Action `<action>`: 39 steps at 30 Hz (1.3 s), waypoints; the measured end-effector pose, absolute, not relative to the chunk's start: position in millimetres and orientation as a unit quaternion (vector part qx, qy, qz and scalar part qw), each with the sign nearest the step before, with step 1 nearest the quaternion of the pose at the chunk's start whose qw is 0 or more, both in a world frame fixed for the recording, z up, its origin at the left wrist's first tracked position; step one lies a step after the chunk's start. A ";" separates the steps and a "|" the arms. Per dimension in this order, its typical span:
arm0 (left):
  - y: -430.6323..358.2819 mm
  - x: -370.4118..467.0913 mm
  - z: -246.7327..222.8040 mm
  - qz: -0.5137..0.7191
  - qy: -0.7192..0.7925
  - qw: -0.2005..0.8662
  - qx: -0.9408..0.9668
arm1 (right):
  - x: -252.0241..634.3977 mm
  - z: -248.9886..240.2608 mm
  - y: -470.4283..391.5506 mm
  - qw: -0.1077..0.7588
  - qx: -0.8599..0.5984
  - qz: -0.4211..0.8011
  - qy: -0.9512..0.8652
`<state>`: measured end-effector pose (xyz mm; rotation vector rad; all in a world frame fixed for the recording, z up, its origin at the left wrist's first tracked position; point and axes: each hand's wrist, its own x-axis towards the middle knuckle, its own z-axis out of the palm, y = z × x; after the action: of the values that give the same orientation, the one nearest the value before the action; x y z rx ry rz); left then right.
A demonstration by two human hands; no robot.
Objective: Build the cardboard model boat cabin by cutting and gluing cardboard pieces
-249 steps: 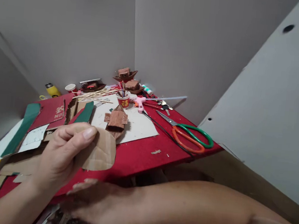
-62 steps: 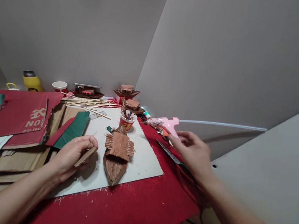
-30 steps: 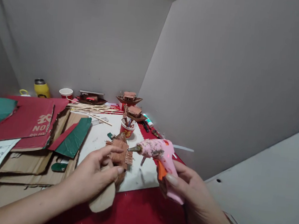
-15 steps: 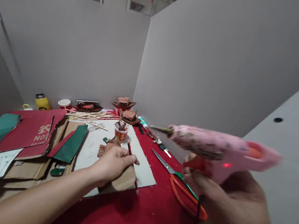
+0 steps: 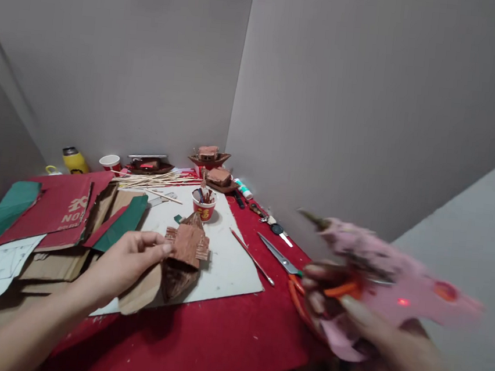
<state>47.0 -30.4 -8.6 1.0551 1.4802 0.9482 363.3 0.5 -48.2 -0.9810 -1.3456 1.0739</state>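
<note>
My right hand [image 5: 382, 332] is wrapped round the handle of a pink glue gun [image 5: 397, 270], held up at the right with a red light glowing on its side. My left hand [image 5: 135, 259] has its fingers closed at the upper edge of a tan cardboard piece [image 5: 141, 293], left of a small brown model boat [image 5: 186, 249]. The boat lies on a white board [image 5: 230, 271], and its roof is close to my left fingertips. A paper cup [image 5: 204, 209] of brushes stands behind it. To the right of the boat lies a red pencil [image 5: 252, 256].
Scissors [image 5: 280, 256] with orange and green handles lie beside the glue gun. Red and green cardboard [image 5: 57, 208] covers the left of the table. Thin sticks [image 5: 155, 181], model boats [image 5: 209, 155] and a yellow bottle [image 5: 74, 161] stand or lie at the back, before grey panels.
My left hand has moved left with the cardboard, uncovering the boat. The pencil now lies on the board, away from my hand. The glue gun has shifted right and slightly down.
</note>
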 end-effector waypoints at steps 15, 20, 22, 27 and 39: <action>-51.6 52.9 -72.4 0.292 0.649 0.449 0.540 | 308.3 -60.2 0.2 0.267 -0.307 0.341 -0.848; -47.8 55.3 -80.9 0.303 0.630 0.483 0.527 | 303.1 -73.5 6.9 0.253 -0.275 0.223 -0.900; -43.3 53.4 -82.4 0.308 0.630 0.493 0.515 | 301.1 -78.5 11.9 0.231 -0.241 0.161 -0.929; -36.9 49.0 -86.7 0.324 0.624 0.504 0.501 | 295.4 -85.2 21.6 0.214 -0.205 0.087 -0.951; -36.8 51.7 -88.0 0.323 0.622 0.502 0.507 | 289.5 -94.0 26.7 0.152 -0.212 -0.010 -0.965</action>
<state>51.7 -36.8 -88.0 1.2245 1.5035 0.7814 289.5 26.7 -94.0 -0.6082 -2.7701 -0.0290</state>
